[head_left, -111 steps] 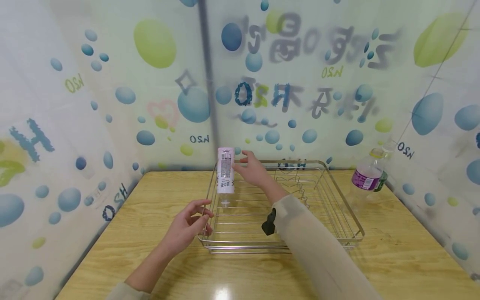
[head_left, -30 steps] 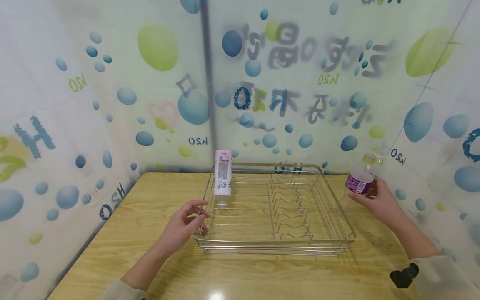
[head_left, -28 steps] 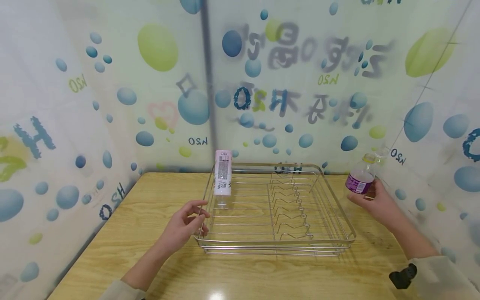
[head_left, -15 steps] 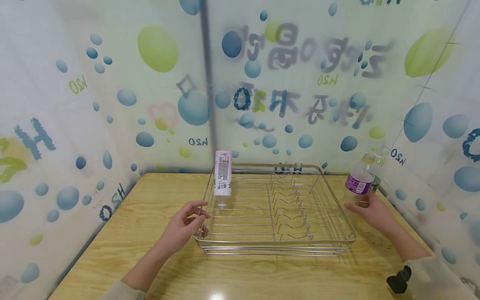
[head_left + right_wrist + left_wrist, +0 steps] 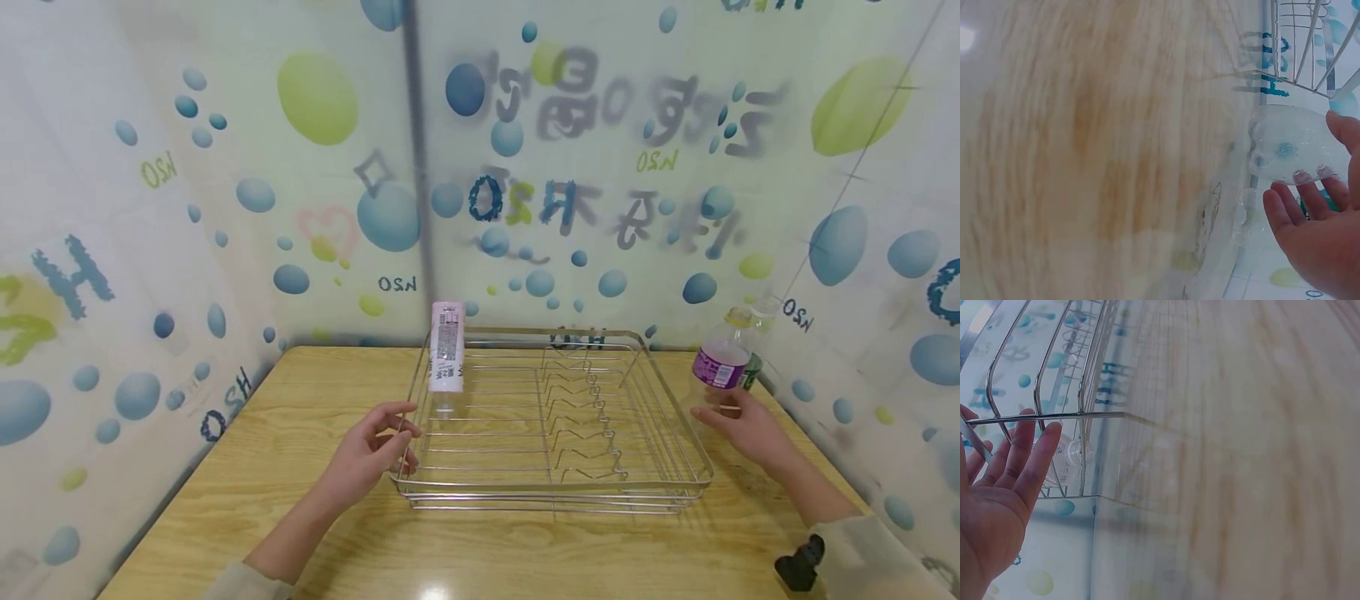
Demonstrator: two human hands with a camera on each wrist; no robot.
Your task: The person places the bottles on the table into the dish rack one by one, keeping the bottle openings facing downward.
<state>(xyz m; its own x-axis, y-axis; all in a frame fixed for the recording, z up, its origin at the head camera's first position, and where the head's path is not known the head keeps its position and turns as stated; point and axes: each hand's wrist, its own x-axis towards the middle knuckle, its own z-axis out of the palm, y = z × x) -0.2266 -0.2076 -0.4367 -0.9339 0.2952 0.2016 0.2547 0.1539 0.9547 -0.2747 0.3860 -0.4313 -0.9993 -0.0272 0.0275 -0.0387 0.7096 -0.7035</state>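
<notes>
My left hand (image 5: 371, 454) is at the front left corner of a wire dish rack (image 5: 551, 485). Its loosely bent fingers touch the side wires in the left wrist view. Inside the rack, toward the back left, a plastic bottle with a pale pink label (image 5: 447, 346) lies tilted, its neck pointing to the front. Off the rack's right side, my right hand (image 5: 753, 429) has thumb and fingers round the lower part of a clear bottle with a purple label (image 5: 722, 367) and yellow cap. Through that clear bottle (image 5: 1288, 144), fingertips show in the right wrist view.
A second clear bottle with a green label (image 5: 752, 371) stands behind the purple-labelled one, partly hidden. The rack sits on a wooden table (image 5: 480, 550). Patterned curtains (image 5: 322, 167) close off the back and both sides. Wavy wire dividers (image 5: 581, 408) run along the rack's right half.
My right hand has left the rack's pink-labelled bottle and gone right to the purple-labelled one, then slid slightly lower along it. My left hand stays at the rack's corner.
</notes>
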